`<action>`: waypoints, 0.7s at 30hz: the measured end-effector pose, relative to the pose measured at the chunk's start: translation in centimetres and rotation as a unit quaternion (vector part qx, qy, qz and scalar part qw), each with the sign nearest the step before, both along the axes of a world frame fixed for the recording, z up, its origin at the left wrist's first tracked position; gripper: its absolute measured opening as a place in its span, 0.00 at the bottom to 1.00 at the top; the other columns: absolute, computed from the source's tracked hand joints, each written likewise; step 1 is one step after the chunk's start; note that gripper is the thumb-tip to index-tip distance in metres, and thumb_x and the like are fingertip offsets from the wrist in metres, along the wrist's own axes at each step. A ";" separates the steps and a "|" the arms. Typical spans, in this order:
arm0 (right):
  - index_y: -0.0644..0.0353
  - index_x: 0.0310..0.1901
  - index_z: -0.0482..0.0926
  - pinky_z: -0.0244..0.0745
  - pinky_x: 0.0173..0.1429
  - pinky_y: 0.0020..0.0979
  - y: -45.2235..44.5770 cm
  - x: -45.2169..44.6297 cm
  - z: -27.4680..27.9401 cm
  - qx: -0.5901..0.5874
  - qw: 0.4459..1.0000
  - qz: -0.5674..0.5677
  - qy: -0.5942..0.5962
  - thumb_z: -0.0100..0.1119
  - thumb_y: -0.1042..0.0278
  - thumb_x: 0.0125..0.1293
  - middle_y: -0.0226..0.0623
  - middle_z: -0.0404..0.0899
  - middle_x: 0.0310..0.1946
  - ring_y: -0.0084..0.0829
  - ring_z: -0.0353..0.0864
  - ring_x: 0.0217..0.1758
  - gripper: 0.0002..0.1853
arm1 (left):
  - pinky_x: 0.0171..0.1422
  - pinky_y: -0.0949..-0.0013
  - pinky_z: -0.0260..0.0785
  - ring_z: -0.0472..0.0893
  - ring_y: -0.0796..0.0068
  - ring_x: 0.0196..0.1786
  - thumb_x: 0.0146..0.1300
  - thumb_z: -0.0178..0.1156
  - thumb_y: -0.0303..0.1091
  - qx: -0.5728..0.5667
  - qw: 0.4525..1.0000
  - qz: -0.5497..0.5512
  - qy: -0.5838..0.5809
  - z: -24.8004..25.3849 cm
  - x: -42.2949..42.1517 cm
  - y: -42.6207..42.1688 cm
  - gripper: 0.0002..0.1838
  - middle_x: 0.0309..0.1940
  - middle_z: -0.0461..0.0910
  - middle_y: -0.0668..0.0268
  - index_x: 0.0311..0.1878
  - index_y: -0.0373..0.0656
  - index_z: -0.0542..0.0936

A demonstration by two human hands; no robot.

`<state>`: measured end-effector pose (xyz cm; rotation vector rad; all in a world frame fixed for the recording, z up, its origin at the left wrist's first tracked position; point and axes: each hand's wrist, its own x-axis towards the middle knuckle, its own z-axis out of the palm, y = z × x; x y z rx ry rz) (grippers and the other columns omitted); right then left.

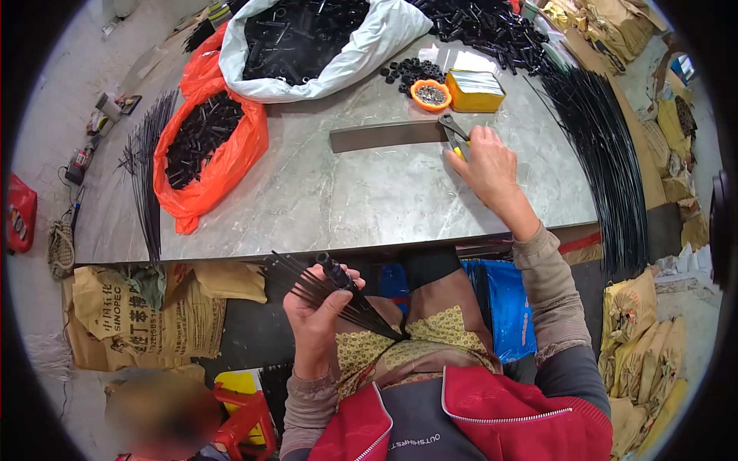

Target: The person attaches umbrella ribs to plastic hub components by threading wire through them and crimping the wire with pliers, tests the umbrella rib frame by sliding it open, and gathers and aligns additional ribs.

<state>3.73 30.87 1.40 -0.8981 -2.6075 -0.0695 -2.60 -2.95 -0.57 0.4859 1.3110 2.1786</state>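
Grey table, left hand closed on black rods (thicker black tube too), right hand gripping pliers

Slender black rods slant in a bunch beside a black tube, well apart from tilted, yellow-handled pliers.

A head-worn camera looks forward and down at the table.
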 end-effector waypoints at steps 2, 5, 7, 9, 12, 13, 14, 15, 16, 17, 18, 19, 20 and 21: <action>0.64 0.39 0.76 0.77 0.44 0.44 0.3 -0.4 0.5 0.036 0.999 0.013 -0.002 0.68 0.46 0.58 0.44 0.78 0.38 0.43 0.81 0.44 0.25 | 0.54 0.61 0.78 0.85 0.63 0.44 0.57 0.67 0.19 0.006 1.000 0.006 -0.007 -0.1 0.0 0.1 0.19 0.43 0.83 0.51 0.52 0.28 0.77; 0.61 0.38 0.78 0.73 0.47 0.42 1.0 -1.7 1.7 0.067 0.993 0.088 0.042 0.66 0.49 0.61 0.39 0.78 0.37 0.40 0.79 0.45 0.20 | 0.54 0.61 0.78 0.85 0.63 0.44 0.58 0.66 0.19 0.012 1.000 -0.002 -0.003 -0.3 -0.2 0.2 0.19 0.43 0.83 0.52 0.53 0.28 0.77; 0.58 0.37 0.79 0.71 0.48 0.41 1.5 -3.4 2.6 0.066 0.985 0.143 0.072 0.64 0.53 0.63 0.36 0.78 0.36 0.38 0.79 0.45 0.15 | 0.54 0.62 0.78 0.85 0.63 0.45 0.59 0.65 0.17 0.026 1.000 -0.011 -0.008 -0.5 -0.4 0.4 0.17 0.43 0.83 0.52 0.52 0.29 0.76; 0.56 0.35 0.81 0.69 0.48 0.40 1.8 -5.8 3.4 0.048 0.977 0.186 0.088 0.63 0.56 0.64 0.33 0.78 0.35 0.38 0.79 0.44 0.12 | 0.54 0.62 0.78 0.85 0.63 0.46 0.59 0.64 0.17 0.031 0.999 -0.016 -0.018 -0.7 -0.5 0.4 0.17 0.44 0.83 0.52 0.52 0.30 0.76; 0.54 0.36 0.83 0.70 0.48 0.40 2.8 -9.0 3.4 0.045 0.967 0.233 0.089 0.61 0.62 0.64 0.32 0.80 0.35 0.37 0.79 0.44 0.07 | 0.55 0.62 0.78 0.84 0.64 0.47 0.60 0.63 0.16 0.024 0.999 -0.023 -0.022 -0.8 -0.7 0.3 0.17 0.45 0.82 0.54 0.52 0.32 0.75; 0.54 0.37 0.83 0.70 0.48 0.40 2.7 -9.8 3.4 0.046 0.965 0.245 0.078 0.61 0.63 0.64 0.32 0.80 0.36 0.37 0.79 0.44 0.06 | 0.55 0.62 0.78 0.84 0.64 0.47 0.60 0.63 0.15 0.022 0.999 -0.020 -0.031 -0.7 -0.6 0.3 0.17 0.45 0.82 0.54 0.52 0.32 0.75; 0.57 0.38 0.83 0.71 0.48 0.39 2.4 -10.3 3.5 0.000 0.963 0.260 0.073 0.60 0.65 0.65 0.34 0.82 0.37 0.39 0.80 0.44 0.07 | 0.56 0.63 0.77 0.84 0.65 0.47 0.60 0.62 0.15 0.018 0.999 -0.019 -0.035 -0.5 -0.6 0.3 0.16 0.45 0.82 0.54 0.51 0.31 0.75; 0.59 0.38 0.83 0.72 0.46 0.37 1.6 -10.5 3.9 -0.046 0.956 0.280 0.074 0.61 0.67 0.64 0.35 0.82 0.36 0.37 0.80 0.42 0.07 | 0.56 0.64 0.77 0.84 0.66 0.47 0.60 0.62 0.15 0.011 0.999 -0.017 -0.043 -0.4 -0.7 0.3 0.16 0.45 0.82 0.54 0.51 0.31 0.75; 0.61 0.39 0.83 0.73 0.45 0.35 0.5 -10.7 4.3 -0.093 0.946 0.302 0.075 0.61 0.68 0.64 0.36 0.82 0.35 0.36 0.80 0.39 0.07 | 0.56 0.64 0.77 0.84 0.66 0.47 0.60 0.62 0.15 0.003 0.999 -0.013 -0.051 -0.3 -0.8 0.3 0.16 0.45 0.82 0.54 0.51 0.31 0.75; 0.63 0.39 0.82 0.73 0.43 0.33 -0.7 -10.8 4.5 -0.140 0.932 0.324 0.077 0.62 0.69 0.64 0.37 0.82 0.35 0.34 0.80 0.37 0.07 | 0.56 0.64 0.77 0.84 0.67 0.47 0.60 0.62 0.15 -0.005 0.998 -0.007 -0.058 -0.2 -0.9 0.2 0.15 0.45 0.82 0.54 0.51 0.30 0.75; 0.64 0.39 0.82 0.75 0.45 0.37 -1.8 -10.8 4.6 -0.198 0.920 0.331 0.071 0.60 0.68 0.63 0.40 0.83 0.34 0.42 0.82 0.40 0.09 | 0.57 0.66 0.76 0.84 0.68 0.47 0.60 0.62 0.15 0.001 0.998 0.000 -0.068 -0.1 -1.0 0.2 0.15 0.45 0.82 0.55 0.51 0.30 0.75; 0.64 0.39 0.82 0.75 0.45 0.37 -2.9 -10.8 4.6 -0.219 0.916 0.330 0.062 0.60 0.68 0.63 0.40 0.83 0.34 0.42 0.83 0.39 0.09 | 0.56 0.66 0.76 0.84 0.68 0.47 0.60 0.62 0.15 -0.008 0.998 0.001 -0.062 -0.1 -1.2 0.1 0.15 0.44 0.83 0.55 0.51 0.30 0.75; 0.64 0.39 0.82 0.76 0.44 0.37 -3.9 -10.5 4.7 -0.238 0.912 0.328 0.052 0.61 0.68 0.63 0.41 0.83 0.34 0.42 0.83 0.39 0.08 | 0.56 0.66 0.76 0.84 0.68 0.47 0.61 0.62 0.15 -0.017 0.998 -0.001 -0.056 -0.2 -1.4 0.0 0.15 0.44 0.83 0.56 0.51 0.30 0.75; 0.64 0.39 0.82 0.76 0.43 0.36 -4.5 -10.4 4.6 -0.256 0.909 0.325 0.043 0.61 0.68 0.63 0.41 0.83 0.34 0.42 0.83 0.38 0.08 | 0.56 0.66 0.76 0.84 0.69 0.47 0.61 0.62 0.16 -0.024 0.998 -0.004 -0.049 -0.3 -1.5 -0.1 0.15 0.44 0.83 0.56 0.51 0.31 0.76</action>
